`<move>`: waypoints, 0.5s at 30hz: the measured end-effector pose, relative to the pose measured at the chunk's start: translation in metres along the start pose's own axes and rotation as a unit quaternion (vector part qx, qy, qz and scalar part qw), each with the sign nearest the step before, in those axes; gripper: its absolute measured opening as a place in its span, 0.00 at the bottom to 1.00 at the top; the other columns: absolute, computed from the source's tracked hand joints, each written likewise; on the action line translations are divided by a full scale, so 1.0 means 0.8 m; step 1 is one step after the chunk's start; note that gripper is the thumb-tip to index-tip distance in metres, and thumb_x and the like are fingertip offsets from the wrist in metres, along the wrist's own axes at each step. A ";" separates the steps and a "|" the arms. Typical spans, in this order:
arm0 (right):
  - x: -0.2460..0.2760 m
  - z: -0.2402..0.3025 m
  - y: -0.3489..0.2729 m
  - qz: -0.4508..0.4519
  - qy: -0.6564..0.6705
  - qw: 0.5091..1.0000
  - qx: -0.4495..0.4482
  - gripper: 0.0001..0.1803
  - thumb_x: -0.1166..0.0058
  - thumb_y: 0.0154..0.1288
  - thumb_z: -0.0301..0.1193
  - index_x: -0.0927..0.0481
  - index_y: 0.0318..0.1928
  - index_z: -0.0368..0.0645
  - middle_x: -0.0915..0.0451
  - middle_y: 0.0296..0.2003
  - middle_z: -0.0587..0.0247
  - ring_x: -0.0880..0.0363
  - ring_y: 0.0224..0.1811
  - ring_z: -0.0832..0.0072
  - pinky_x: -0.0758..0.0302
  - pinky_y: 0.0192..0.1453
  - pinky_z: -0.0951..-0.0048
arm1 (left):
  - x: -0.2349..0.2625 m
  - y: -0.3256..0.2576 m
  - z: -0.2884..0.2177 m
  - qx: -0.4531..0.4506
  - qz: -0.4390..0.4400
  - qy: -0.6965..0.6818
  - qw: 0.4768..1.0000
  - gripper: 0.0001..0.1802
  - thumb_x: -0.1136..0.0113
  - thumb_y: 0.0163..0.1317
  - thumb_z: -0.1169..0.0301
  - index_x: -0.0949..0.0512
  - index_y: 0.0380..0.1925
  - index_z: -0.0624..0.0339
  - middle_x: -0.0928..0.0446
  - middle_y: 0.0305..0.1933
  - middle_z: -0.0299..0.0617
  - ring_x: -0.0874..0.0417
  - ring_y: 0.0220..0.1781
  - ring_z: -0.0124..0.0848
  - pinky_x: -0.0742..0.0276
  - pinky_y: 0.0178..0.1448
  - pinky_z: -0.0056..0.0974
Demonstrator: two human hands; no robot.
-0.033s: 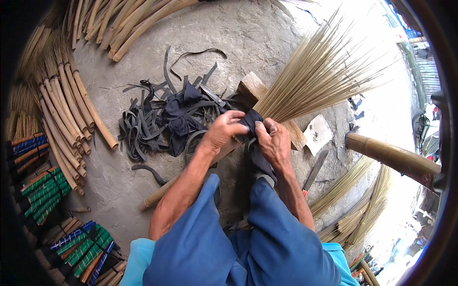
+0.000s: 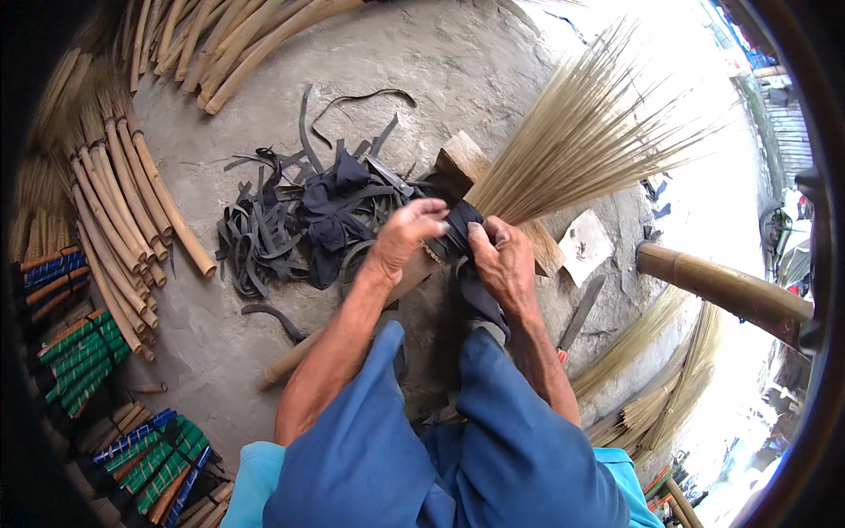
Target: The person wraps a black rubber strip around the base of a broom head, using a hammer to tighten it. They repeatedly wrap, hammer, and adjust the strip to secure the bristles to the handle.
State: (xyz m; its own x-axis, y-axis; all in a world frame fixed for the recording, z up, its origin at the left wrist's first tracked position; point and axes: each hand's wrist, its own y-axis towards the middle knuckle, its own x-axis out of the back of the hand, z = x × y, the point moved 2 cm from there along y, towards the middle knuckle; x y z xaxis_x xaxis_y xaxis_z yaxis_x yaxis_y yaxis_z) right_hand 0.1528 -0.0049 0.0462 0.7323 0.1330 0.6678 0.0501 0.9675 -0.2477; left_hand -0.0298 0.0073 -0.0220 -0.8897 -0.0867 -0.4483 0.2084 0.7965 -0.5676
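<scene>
A stick broom lies across the middle, its pale bristles (image 2: pixel 572 132) fanned to the upper right. Its bamboo handle (image 2: pixel 283 364) shows at the lower left, partly behind my left forearm. Black cloth (image 2: pixel 459 231) is wrapped round the neck where the bristles gather. My right hand (image 2: pixel 503 264) pinches this black cloth between thumb and bent fingers. Just left of the wrap, my left hand (image 2: pixel 408 236) is open, its fingers stretched out and slightly apart. A wooden block (image 2: pixel 461 160) lies under the broom's neck.
Black rubber strips and cloth scraps (image 2: pixel 330 202) are heaped at the left, with scissors (image 2: pixel 389 176) on them. A knife (image 2: pixel 581 313) lies at the right, below a bamboo pole (image 2: pixel 722 280). Bamboo-handled brooms (image 2: pixel 172 194) and bundles with green-wrapped handles (image 2: pixel 88 361) line the left.
My left hand has loosened from the black cloth and its fingers have spread. The right hand stays on the wrap, and the bristles have shifted slightly.
</scene>
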 end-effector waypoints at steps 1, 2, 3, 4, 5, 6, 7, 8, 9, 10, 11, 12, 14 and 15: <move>0.000 -0.002 0.001 -0.003 -0.014 1.000 0.000 0.23 0.40 0.78 0.44 0.21 0.35 0.35 0.19 0.30 0.36 0.16 0.34 0.39 0.23 0.42 0.46 | -0.003 0.000 0.001 -0.015 -0.030 -0.020 0.999 0.33 0.35 0.74 0.55 0.22 0.67 0.72 0.12 0.57 0.63 0.10 0.61 0.48 0.16 0.66 0.48; 0.000 -0.003 0.001 0.006 -0.010 1.000 0.005 0.22 0.40 0.78 0.44 0.21 0.36 0.35 0.19 0.30 0.35 0.16 0.35 0.39 0.23 0.42 0.46 | -0.013 0.001 0.001 -0.081 -0.032 0.127 0.988 0.32 0.37 0.76 0.52 0.21 0.66 0.70 0.12 0.55 0.65 0.09 0.59 0.51 0.16 0.65 0.50; 0.000 -0.004 0.002 0.007 -0.009 1.000 0.007 0.22 0.40 0.78 0.44 0.21 0.36 0.35 0.19 0.31 0.35 0.16 0.36 0.38 0.23 0.43 0.46 | -0.025 0.002 0.002 -0.127 -0.070 0.264 0.954 0.32 0.40 0.78 0.49 0.20 0.65 0.67 0.12 0.53 0.67 0.09 0.58 0.55 0.15 0.64 0.52; 0.002 -0.004 0.001 0.009 0.005 1.000 0.027 0.22 0.40 0.78 0.44 0.21 0.36 0.34 0.19 0.31 0.34 0.15 0.36 0.37 0.23 0.43 0.45 | -0.036 0.002 0.002 -0.179 -0.089 0.393 0.897 0.32 0.42 0.79 0.46 0.18 0.64 0.65 0.12 0.51 0.68 0.09 0.57 0.59 0.15 0.63 0.54; 0.004 -0.005 -0.001 0.008 0.021 0.999 0.036 0.22 0.40 0.79 0.44 0.21 0.36 0.34 0.20 0.29 0.36 0.18 0.32 0.42 0.23 0.41 0.48 | -0.042 0.000 0.002 -0.190 -0.122 0.438 0.870 0.32 0.46 0.82 0.40 0.15 0.56 0.60 0.12 0.46 0.71 0.12 0.54 0.68 0.16 0.58 0.61; 0.007 -0.008 -0.001 0.018 0.030 0.999 0.007 0.22 0.40 0.79 0.43 0.21 0.36 0.34 0.21 0.28 0.37 0.20 0.30 0.44 0.24 0.41 0.49 | -0.045 0.002 0.001 -0.171 -0.133 0.450 0.866 0.32 0.47 0.82 0.40 0.16 0.54 0.61 0.12 0.44 0.70 0.12 0.54 0.68 0.16 0.57 0.63; 0.011 -0.011 -0.003 0.033 0.050 0.998 -0.002 0.22 0.40 0.79 0.43 0.22 0.36 0.34 0.22 0.27 0.38 0.22 0.29 0.47 0.24 0.40 0.50 | -0.047 0.002 0.000 -0.159 -0.134 0.459 0.864 0.32 0.47 0.82 0.40 0.16 0.51 0.61 0.12 0.43 0.70 0.12 0.53 0.69 0.17 0.55 0.64; 0.011 -0.013 -0.004 0.051 0.063 0.996 -0.026 0.22 0.40 0.79 0.43 0.22 0.36 0.34 0.23 0.27 0.39 0.24 0.27 0.49 0.24 0.40 0.51 | -0.045 0.001 -0.004 -0.149 -0.144 0.468 0.859 0.32 0.48 0.83 0.40 0.17 0.49 0.62 0.12 0.42 0.70 0.12 0.52 0.70 0.17 0.53 0.65; 0.012 -0.015 -0.005 0.055 0.072 0.995 -0.050 0.22 0.39 0.80 0.42 0.23 0.36 0.34 0.26 0.25 0.42 0.30 0.26 0.57 0.25 0.39 0.54 | -0.044 0.004 -0.008 -0.142 -0.130 0.463 0.865 0.32 0.50 0.84 0.40 0.18 0.45 0.62 0.13 0.42 0.70 0.12 0.51 0.71 0.19 0.51 0.67; 0.012 -0.012 -0.004 0.047 0.075 0.996 -0.001 0.22 0.39 0.79 0.42 0.22 0.36 0.34 0.25 0.26 0.42 0.28 0.26 0.54 0.25 0.39 0.53 | -0.041 0.005 -0.013 -0.142 -0.121 0.463 0.867 0.32 0.51 0.85 0.40 0.18 0.45 0.62 0.13 0.42 0.69 0.13 0.51 0.71 0.19 0.51 0.67; 0.010 -0.011 -0.003 0.045 0.058 0.997 0.012 0.21 0.38 0.79 0.42 0.21 0.36 0.34 0.23 0.27 0.41 0.26 0.27 0.51 0.24 0.39 0.52 | -0.039 0.006 -0.017 -0.139 -0.111 0.464 0.868 0.32 0.52 0.85 0.41 0.18 0.45 0.62 0.13 0.42 0.69 0.13 0.51 0.71 0.19 0.51 0.67; 0.007 -0.010 0.001 0.043 0.037 0.998 0.017 0.21 0.38 0.79 0.42 0.20 0.37 0.34 0.22 0.27 0.40 0.24 0.27 0.49 0.24 0.40 0.51 | -0.038 0.007 -0.021 -0.137 -0.104 0.468 0.867 0.32 0.53 0.86 0.41 0.18 0.45 0.62 0.13 0.42 0.69 0.13 0.51 0.72 0.19 0.50 0.67; 0.000 -0.003 0.007 0.007 0.022 0.998 0.062 0.20 0.39 0.78 0.42 0.19 0.37 0.35 0.16 0.33 0.34 0.15 0.38 0.35 0.22 0.43 0.45 | -0.042 0.006 -0.027 -0.152 -0.131 0.485 0.851 0.31 0.55 0.87 0.41 0.18 0.48 0.60 0.14 0.46 0.68 0.13 0.53 0.71 0.21 0.53 0.65; -0.004 -0.003 0.009 0.009 0.019 0.999 0.035 0.20 0.39 0.78 0.42 0.19 0.37 0.35 0.17 0.33 0.34 0.16 0.38 0.35 0.22 0.43 0.45 | -0.047 0.004 -0.025 -0.151 -0.152 0.491 0.844 0.31 0.56 0.87 0.42 0.18 0.49 0.59 0.14 0.47 0.69 0.14 0.54 0.71 0.21 0.54 0.66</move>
State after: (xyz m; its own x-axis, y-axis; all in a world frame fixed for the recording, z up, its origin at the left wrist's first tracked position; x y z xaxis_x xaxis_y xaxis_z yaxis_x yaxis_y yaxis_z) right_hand 0.1520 0.0009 0.0405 0.7586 0.1438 0.6355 -0.0102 0.9779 -0.2090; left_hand -0.0039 0.0253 0.0070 -0.8223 0.1041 0.5595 -0.0722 0.9561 -0.2840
